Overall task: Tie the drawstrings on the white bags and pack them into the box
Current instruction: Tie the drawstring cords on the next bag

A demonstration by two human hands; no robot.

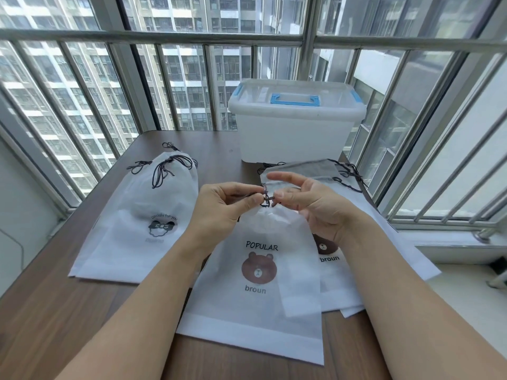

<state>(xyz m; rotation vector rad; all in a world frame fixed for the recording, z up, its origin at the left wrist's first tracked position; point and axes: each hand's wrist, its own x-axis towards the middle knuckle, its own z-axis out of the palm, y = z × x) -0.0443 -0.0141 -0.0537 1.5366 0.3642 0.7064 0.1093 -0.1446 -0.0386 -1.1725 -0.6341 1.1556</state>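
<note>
Both hands meet over the middle of the table and we are right at the knot. Our left hand [219, 207] pinches the dark drawstring [265, 200] between thumb and forefinger, and our right hand [307, 204] pinches it from the other side, thumb and a curled finger closed on the cord while the index finger sticks out straight above. The cord sits bunched at the gathered neck of the bear bag [255, 297], the white one printed "POPULAR" and "broun", which lies flat on the wooden table [68, 311] below our wrists. On the left lies a small stack of white bags [131, 215] with their drawstrings already in bows at the top. On the right, partly under the bear bag, lies another pile of bags [343, 270], cords loose at the far end, one showing a second bear face. At the far edge of the table stands the clear plastic box [296, 124], its lid on, blue handle on top.
</note>
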